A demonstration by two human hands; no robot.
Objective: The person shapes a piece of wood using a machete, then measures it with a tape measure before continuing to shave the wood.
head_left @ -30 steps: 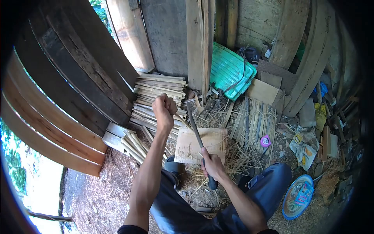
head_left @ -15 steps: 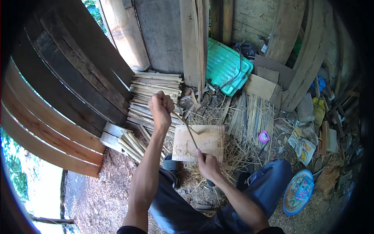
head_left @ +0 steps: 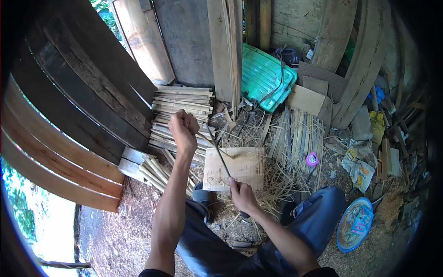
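My left hand (head_left: 183,130) is a raised fist around a narrow bamboo strip (head_left: 218,148), whose free end slants down to the right over the wooden board (head_left: 251,171). In my right hand (head_left: 243,197) is a long, thin, dark-bladed knife (head_left: 218,153), gripped low by its handle. Its blade points up and to the left, crossing the strip in this view. The board lies between my feet, with shavings scattered around it.
Split bamboo strips (head_left: 182,104) are stacked beyond my left hand, and more pieces (head_left: 300,138) lie to the right. A pink tape measure (head_left: 312,159) rests on those. Farther off lies a green plastic lid (head_left: 263,76). A blue-rimmed round container (head_left: 340,234) stands beside my right knee.
The knife blade has swung more upright, and its tip now reaches up past the strip. My left hand has shifted slightly left; both hands keep their grip.
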